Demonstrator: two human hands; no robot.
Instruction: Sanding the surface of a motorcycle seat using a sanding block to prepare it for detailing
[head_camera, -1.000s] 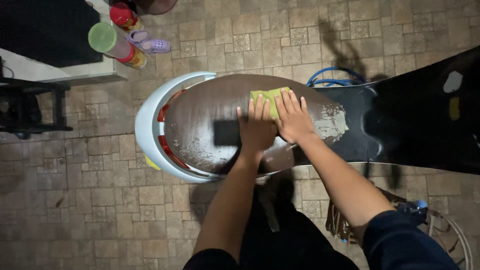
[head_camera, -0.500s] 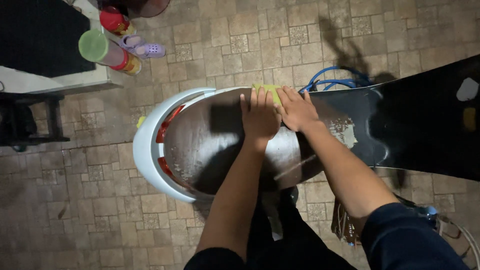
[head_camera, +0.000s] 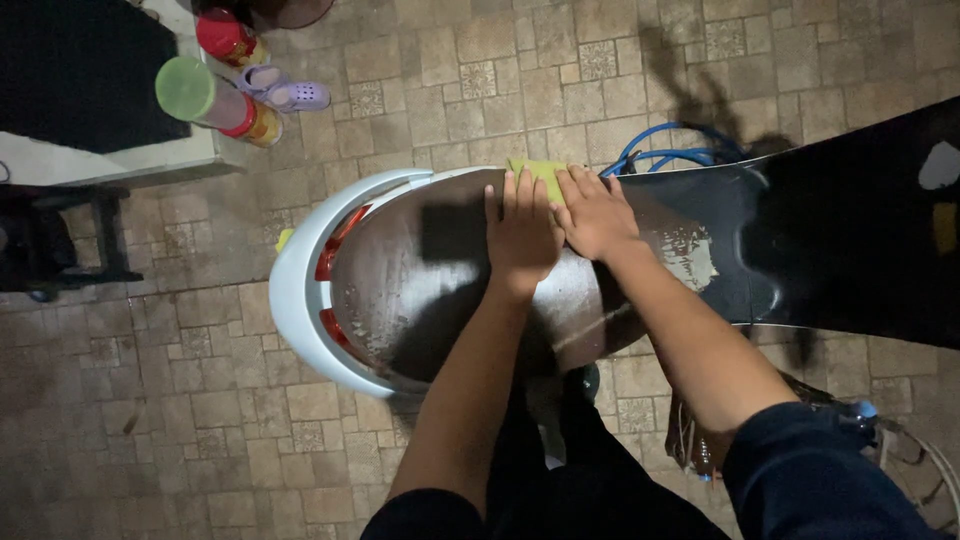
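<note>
A long dark board (head_camera: 420, 280) with a white rounded rim and red trim lies across my view, wet and soapy in patches. My left hand (head_camera: 522, 232) and my right hand (head_camera: 597, 213) press side by side, fingers flat, on a yellow-green sponge (head_camera: 538, 172) at the board's far edge. Only the sponge's far corner shows past my fingers. Suds (head_camera: 690, 255) cling to the board just right of my right wrist.
A blue hose (head_camera: 668, 155) coils on the tiled floor beyond the board. At top left stand a green-capped bottle (head_camera: 205, 98), a red-capped container (head_camera: 226, 36) and small purple shoes (head_camera: 285, 90) by a white ledge (head_camera: 110, 165). A wire rack (head_camera: 900, 460) sits at lower right.
Both hands slid the sponge away from me, from the middle of the board to its far edge. The suds patch now lies bare to the right of my hands.
</note>
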